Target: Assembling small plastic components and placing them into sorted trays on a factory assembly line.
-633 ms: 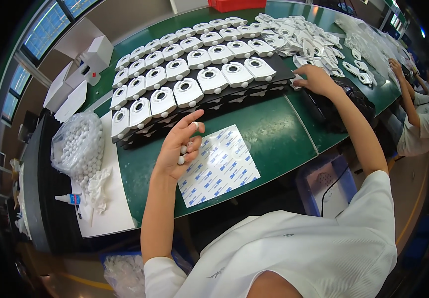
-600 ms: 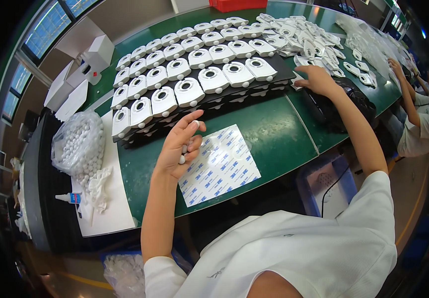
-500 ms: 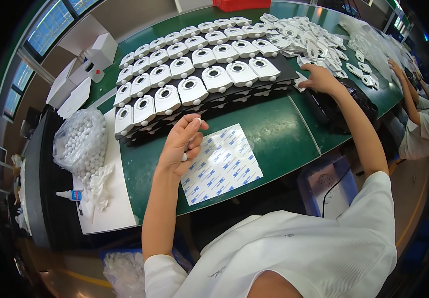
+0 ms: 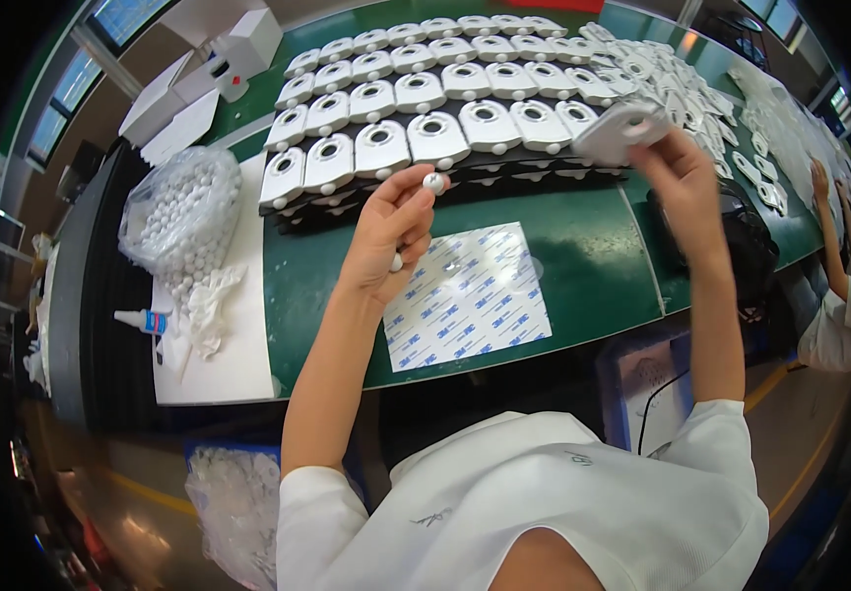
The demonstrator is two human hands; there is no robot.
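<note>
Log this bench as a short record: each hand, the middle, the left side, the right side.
Left hand: pinches a small white ball; a second ball shows lower in the curled fingers
Right hand: holds a flat white part with a hole
Middle: rows of similar parts on a black stack; printed sheet nearer the person
Left side: clear bag of white balls, small bottle
Right side: loose pile of white pieces

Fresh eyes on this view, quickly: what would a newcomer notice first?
First, the long rows of white parts set out on black boards across the middle of the table. Next, the blurred white piece in the right hand, by the rows' right end, and the small white ball pinched in the left hand in front of them.
</note>
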